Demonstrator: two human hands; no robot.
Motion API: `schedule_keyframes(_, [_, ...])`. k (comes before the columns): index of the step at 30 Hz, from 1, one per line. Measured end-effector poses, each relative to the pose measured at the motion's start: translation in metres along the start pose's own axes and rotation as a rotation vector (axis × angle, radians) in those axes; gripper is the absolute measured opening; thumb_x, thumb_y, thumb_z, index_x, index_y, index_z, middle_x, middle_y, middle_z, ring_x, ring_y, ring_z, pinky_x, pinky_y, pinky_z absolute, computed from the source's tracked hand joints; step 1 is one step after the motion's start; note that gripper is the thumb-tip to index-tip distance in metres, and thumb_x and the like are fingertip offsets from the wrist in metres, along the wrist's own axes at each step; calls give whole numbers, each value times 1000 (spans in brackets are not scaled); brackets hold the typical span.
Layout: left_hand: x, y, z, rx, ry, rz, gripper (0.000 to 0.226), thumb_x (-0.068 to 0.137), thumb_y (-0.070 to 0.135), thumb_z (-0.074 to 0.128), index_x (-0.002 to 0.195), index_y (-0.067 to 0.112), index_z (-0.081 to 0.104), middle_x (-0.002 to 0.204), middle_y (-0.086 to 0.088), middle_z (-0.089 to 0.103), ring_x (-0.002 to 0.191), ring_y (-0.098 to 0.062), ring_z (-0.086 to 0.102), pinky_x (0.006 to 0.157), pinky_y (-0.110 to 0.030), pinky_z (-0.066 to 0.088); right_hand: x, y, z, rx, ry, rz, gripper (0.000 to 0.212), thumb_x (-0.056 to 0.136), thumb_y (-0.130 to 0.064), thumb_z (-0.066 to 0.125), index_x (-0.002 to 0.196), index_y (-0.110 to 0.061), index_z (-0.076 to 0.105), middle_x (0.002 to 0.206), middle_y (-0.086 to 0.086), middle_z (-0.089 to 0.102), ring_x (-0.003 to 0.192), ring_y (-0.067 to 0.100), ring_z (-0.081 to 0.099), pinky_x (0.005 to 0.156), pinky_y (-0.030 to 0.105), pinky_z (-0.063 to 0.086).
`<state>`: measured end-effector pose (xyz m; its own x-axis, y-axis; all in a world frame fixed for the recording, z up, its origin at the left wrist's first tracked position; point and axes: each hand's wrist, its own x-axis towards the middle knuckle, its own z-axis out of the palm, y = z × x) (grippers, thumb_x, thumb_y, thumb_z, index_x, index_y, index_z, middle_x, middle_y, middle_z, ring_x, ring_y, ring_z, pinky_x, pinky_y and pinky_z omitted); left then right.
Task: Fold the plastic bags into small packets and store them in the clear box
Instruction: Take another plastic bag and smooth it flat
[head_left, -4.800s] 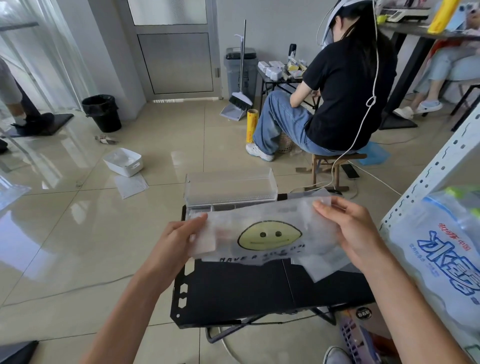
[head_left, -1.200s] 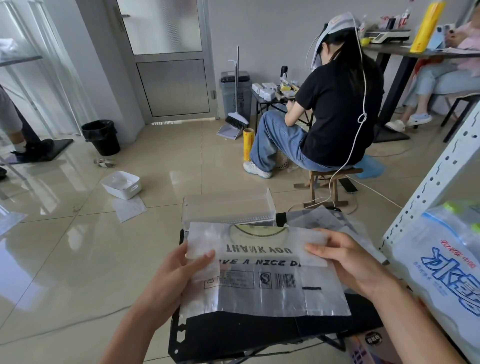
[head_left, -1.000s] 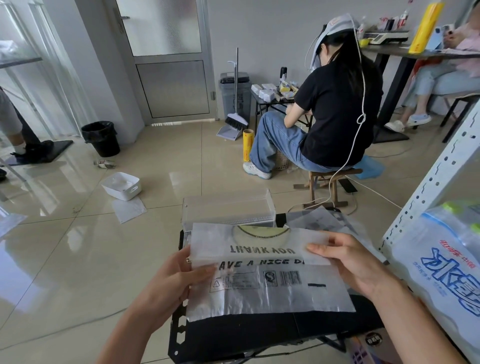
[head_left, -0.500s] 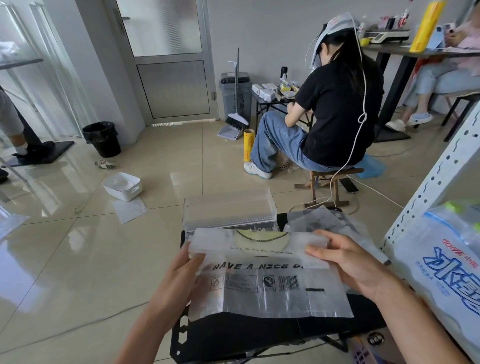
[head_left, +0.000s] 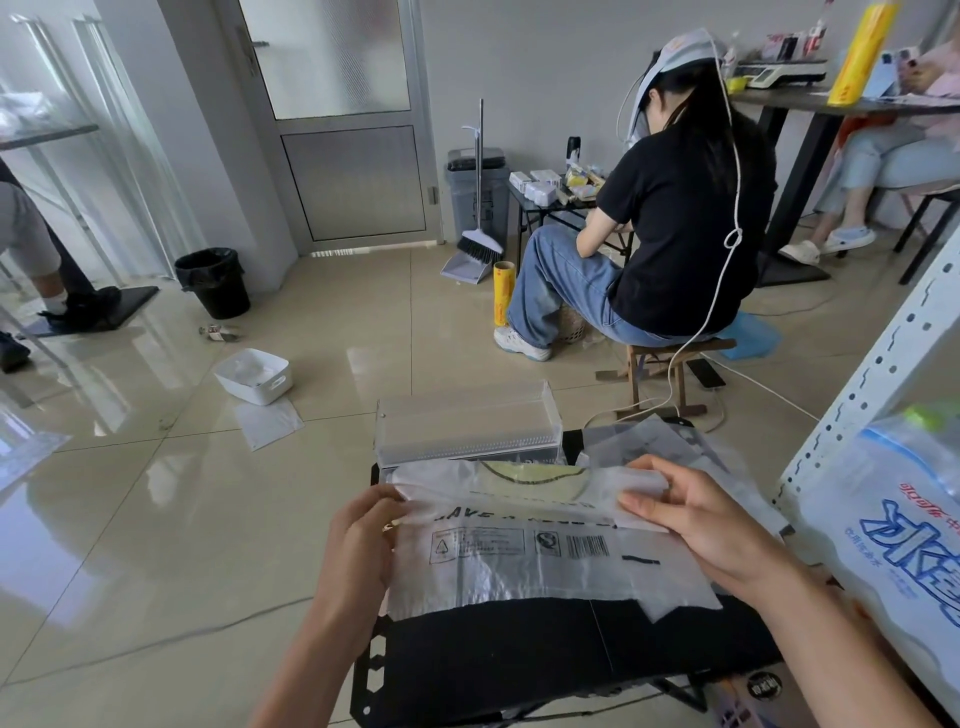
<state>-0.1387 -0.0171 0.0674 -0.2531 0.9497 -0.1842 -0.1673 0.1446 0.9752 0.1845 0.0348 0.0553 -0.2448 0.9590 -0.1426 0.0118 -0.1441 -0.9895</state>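
Because the plastic bag lies flat on the black table nearest my view, its lower half serves as a bed for the fold. I judge the work to be at an early lengthwise fold, with no packet made yet. The left hand pinches the left end of the turned-over top strip. The right hand pinches the right end, fingers over the doubled edge. Gripping both ends makes sense to me: the film looks slippery, and tension lets the crease run straight.

On the flat part I see a boxed panel with a triangle, a round mark and a barcode, all too small to read. Above it "HAVE A" shows; the other words are covered by the strip, which carries part of a yellow face.

Just behind the fold, at the table's far edge, stands the clear box, near enough to take the packet. Spare bags lie just to its right. Further right, a water pack bears blue Chinese characters.
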Motion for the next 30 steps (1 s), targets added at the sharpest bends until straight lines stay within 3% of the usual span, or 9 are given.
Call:
schedule_keyframes(3, [2,1,0,-141,11,-39,50,71,56,71,79,7,73,85,-12,73,80,-31,45,61,-39,28,1,2,0,-26,8,8,24,93,-8,69,117,-8,66,91,10,78,83,23,75,73,29,61])
schedule_keyframes(6, [0,-1,-1,73,0,33,68,82,70,72,88,3,69,74,-5,62,70,-27,39,61,-40,32,0,0,0,-34,24,-3,25,91,-9,70,117,-11,67,92,9,79,84,22,75,72,28,61])
schedule_keyframes(8, [1,-6,-1,115,-6,56,52,82,58,79,91,8,70,80,-11,68,68,-30,57,66,-45,47,0,-3,0,-20,48,-17,31,87,-13,73,118,-14,67,99,13,79,90,25,76,79,33,61])
schedule_keyframes(10, [1,-7,0,103,-4,38,26,90,29,81,105,11,68,95,-17,79,79,-33,73,73,-46,58,0,-4,0,7,81,-14,39,83,-17,75,121,-17,67,106,17,78,98,31,76,86,42,61])
schedule_keyframes(13, [5,-9,-1,83,-7,-20,40,90,8,78,123,17,59,99,-14,80,86,-36,78,82,-50,62,0,-3,0,56,122,40,36,84,-20,76,119,-13,73,111,19,77,105,33,75,99,49,55])
schedule_keyframes(16, [6,-14,-4,110,-14,-28,53,88,13,81,135,12,58,107,-15,79,93,-35,78,89,-50,61,-5,-4,-1,152,28,170,31,91,-18,71,120,-6,73,118,20,75,110,34,73,103,50,52])
schedule_keyframes(21, [9,-14,-9,15,-5,-66,66,79,11,85,137,11,52,112,-18,77,92,-31,78,85,-41,59,-8,-2,-7,136,-51,180,49,89,-12,77,135,-6,63,128,20,71,121,37,68,113,53,45])
schedule_keyframes(25, [7,-15,-7,-6,-91,-135,43,85,5,79,123,-1,61,101,-17,78,82,-22,78,73,-28,61,-7,-5,-2,173,36,107,35,92,-6,67,126,1,67,120,23,74,114,38,71,107,51,49])
schedule_keyframes(30, [11,-18,-15,-101,-188,-207,53,73,15,83,107,-23,66,102,-23,65,96,-31,71,87,-31,61,-10,-11,-1,200,23,143,31,89,-4,68,120,4,69,114,24,75,100,34,76,76,35,64])
